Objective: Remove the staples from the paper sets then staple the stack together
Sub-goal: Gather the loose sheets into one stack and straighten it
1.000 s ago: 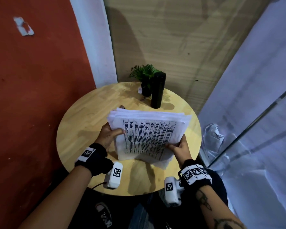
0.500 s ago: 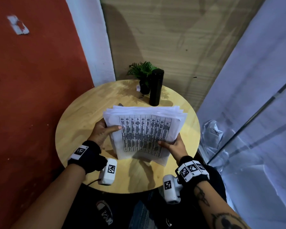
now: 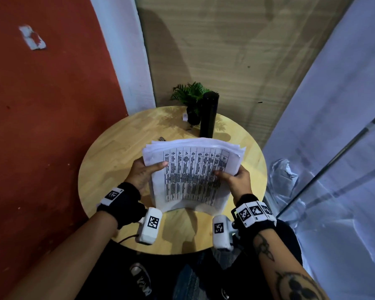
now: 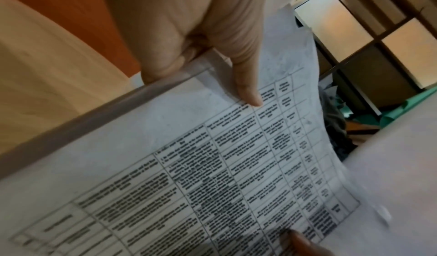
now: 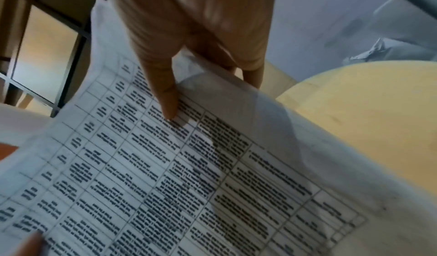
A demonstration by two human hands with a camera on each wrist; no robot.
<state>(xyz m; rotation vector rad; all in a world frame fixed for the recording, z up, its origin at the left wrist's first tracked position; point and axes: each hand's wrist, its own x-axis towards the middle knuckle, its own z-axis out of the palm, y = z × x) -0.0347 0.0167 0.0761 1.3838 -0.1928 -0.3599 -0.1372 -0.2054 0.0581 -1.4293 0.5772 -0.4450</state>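
A thick stack of printed papers (image 3: 193,172) with a table of text on top stands nearly upright on its lower edge on the round wooden table (image 3: 108,165). My left hand (image 3: 144,173) grips the stack's left edge, thumb on the front sheet and fingers behind. My right hand (image 3: 234,177) grips the right edge the same way. The left wrist view shows the thumb pressed on the stack of papers (image 4: 189,166). In the right wrist view my thumb lies across the papers (image 5: 165,176). A small dark object (image 3: 162,139) peeks out behind the stack's top left corner.
A tall black cylinder (image 3: 208,115) and a small potted plant (image 3: 189,100) stand at the table's far side, just behind the papers. A red wall lies to the left, and clear sheeting with a crumpled plastic bag (image 3: 284,176) to the right.
The stack was tipped up from a leaning pose to stand on its lower edge, and both hands slid to grip higher on its sides.
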